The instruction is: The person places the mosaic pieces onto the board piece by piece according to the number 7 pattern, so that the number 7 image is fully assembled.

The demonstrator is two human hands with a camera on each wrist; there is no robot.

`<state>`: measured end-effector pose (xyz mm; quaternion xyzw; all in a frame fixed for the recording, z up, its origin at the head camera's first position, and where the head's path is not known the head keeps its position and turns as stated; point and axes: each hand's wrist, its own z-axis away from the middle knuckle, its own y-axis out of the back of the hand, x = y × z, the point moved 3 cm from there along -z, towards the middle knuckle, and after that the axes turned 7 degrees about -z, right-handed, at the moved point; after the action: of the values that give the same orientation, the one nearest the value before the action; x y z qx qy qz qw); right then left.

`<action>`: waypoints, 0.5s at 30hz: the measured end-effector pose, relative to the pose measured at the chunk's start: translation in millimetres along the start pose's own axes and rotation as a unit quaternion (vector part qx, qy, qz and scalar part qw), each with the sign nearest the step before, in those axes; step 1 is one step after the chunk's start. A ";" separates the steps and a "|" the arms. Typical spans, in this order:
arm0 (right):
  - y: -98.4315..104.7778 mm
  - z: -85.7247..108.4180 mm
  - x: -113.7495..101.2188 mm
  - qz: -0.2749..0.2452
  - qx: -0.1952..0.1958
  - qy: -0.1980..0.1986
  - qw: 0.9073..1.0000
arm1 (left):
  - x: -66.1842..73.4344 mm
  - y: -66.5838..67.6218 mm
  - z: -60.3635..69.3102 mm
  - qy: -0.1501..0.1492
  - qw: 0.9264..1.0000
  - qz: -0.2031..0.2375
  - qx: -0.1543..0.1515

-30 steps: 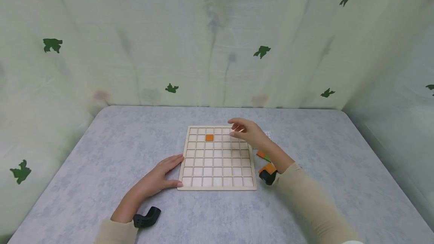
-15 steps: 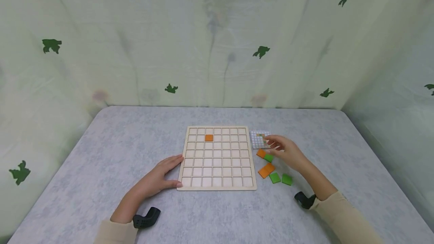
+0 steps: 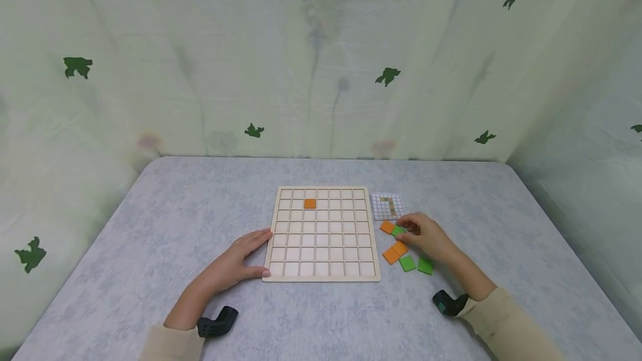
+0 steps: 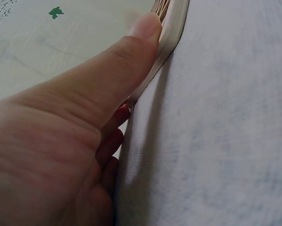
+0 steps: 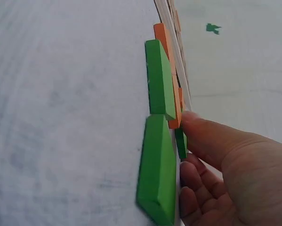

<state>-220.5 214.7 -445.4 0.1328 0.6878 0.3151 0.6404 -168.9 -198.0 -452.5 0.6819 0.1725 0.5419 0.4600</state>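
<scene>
A wooden grid board (image 3: 321,279) lies flat with one orange tile (image 3: 310,204) in a cell near its far side. My left hand (image 3: 233,258) rests against the board's left edge, fingers extended and thumb at the near corner; the left wrist view shows the thumb (image 4: 131,52) touching the rim. To the right of the board, my right hand (image 3: 430,237) pinches a green tile (image 3: 398,230) between thumb and fingers, low at the table. That green tile (image 5: 181,142) is partly hidden by the hand in the right wrist view. An orange tile (image 3: 387,227) lies beside it.
A small printed grid card (image 3: 387,206) with a coloured pattern lies right of the board's far corner. Orange tiles (image 3: 394,252) and two green tiles, one left (image 3: 407,263) and one right (image 3: 425,266), lie nearer on the grey table (image 3: 321,322). A curtain (image 3: 321,60) hangs behind.
My right hand has gone from above the board's far right side to the loose tiles, then down onto a green one. The left hand stays on the board's edge.
</scene>
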 end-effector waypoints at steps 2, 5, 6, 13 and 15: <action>-0.2 0.0 -0.1 0.008 0.000 0.013 1.000 | -0.5 -0.3 -0.1 0.001 1.000 0.002 -0.001; 0.2 0.9 -0.5 0.023 -0.002 0.021 1.000 | -0.8 -0.9 0.0 -0.001 1.000 0.003 -0.002; 0.6 1.2 -0.8 0.030 -0.003 0.018 0.999 | -0.8 -0.9 0.0 -0.002 1.000 0.005 -0.001; 4.9 -0.8 -8.8 0.061 -0.010 -0.035 0.997 | 0.0 -0.1 -0.1 -0.004 1.000 0.001 0.008; 6.3 -2.7 -14.7 0.057 -0.008 -0.031 0.998 | 0.3 0.2 0.1 -0.001 1.000 0.001 0.006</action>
<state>-222.4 210.1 -430.0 0.1767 0.6560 0.3526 0.6435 -168.7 -198.0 -452.2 0.6855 0.1742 0.5407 0.4554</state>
